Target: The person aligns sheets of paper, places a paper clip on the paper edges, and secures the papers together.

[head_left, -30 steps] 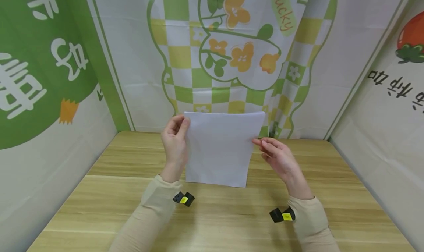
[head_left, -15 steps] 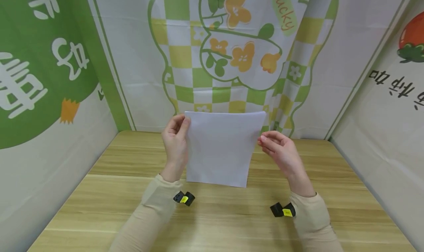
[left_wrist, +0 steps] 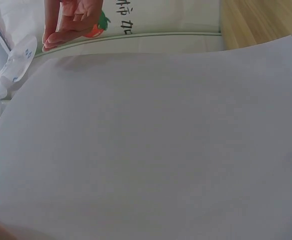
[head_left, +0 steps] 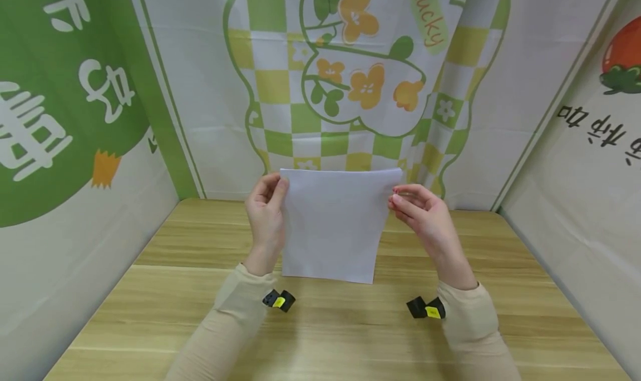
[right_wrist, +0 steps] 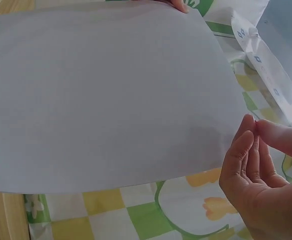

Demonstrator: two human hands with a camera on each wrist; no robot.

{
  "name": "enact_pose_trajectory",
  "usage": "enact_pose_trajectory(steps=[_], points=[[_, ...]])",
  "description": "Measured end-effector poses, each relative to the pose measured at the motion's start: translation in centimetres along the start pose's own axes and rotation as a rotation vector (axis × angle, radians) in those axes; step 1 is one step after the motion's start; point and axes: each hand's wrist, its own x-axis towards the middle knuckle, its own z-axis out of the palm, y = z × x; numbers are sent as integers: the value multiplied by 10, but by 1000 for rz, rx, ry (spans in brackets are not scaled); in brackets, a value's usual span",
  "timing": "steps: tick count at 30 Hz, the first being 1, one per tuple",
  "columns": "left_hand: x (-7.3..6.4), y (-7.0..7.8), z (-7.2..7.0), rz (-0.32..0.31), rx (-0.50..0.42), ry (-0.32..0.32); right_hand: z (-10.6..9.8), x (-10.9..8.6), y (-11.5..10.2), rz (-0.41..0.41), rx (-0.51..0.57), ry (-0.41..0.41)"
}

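Note:
In the head view my left hand [head_left: 267, 214] grips a thin stack of white paper [head_left: 333, 225] by its upper left corner, thumb on the near face. The paper stands upright, facing me, its right side slightly bowed. My right hand [head_left: 425, 214] is beside the paper's upper right edge, thumb and forefinger tips together. Between those tips shows a tiny red item [right_wrist: 256, 121] in the right wrist view, mostly hidden by the fingers; I cannot tell its kind. The left wrist view is mostly filled by the paper, with the right hand [left_wrist: 73, 22] beyond its far edge.
A wood-grain table [head_left: 340, 336] lies under both forearms. Behind it hangs a checked green and yellow curtain [head_left: 305, 119]; printed white cloth walls [head_left: 566, 203] close in both sides. Small black cameras [head_left: 277, 300] are strapped at the wrists.
My right hand has moved up along the paper's right edge, from about mid-height to near the upper corner. The left hand and the paper have hardly moved.

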Motion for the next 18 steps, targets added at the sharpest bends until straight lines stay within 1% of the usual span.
enact_pose_trajectory(steps=[7,15,18], points=[[1,-1,0,-1,5,2,3,2,-6,-37,-14,6],[0,0,1,-4,4,-5,10,7,-14,-58,-38,22],[-1,0,2,-2,0,-6,12,10,-17,-70,-32,25]])
